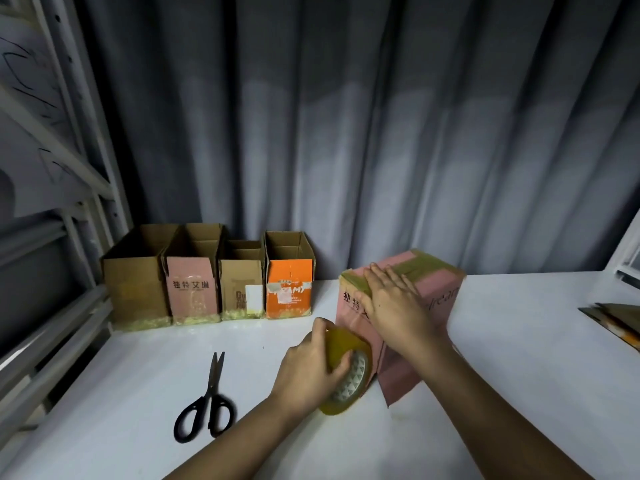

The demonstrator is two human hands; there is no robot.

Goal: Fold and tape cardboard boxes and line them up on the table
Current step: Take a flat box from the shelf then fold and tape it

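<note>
Atop the pink box [438, 289], right hand [394, 303] flat; left hand [308, 368] gripping tape roll [349, 372].

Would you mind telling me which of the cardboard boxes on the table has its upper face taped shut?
The pink box under the right hand, standing apart; the four boxes lined up at the back are all open on top.

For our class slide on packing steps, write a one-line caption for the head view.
Left hand grips a tape roll while the right hand presses a pink box.
</note>
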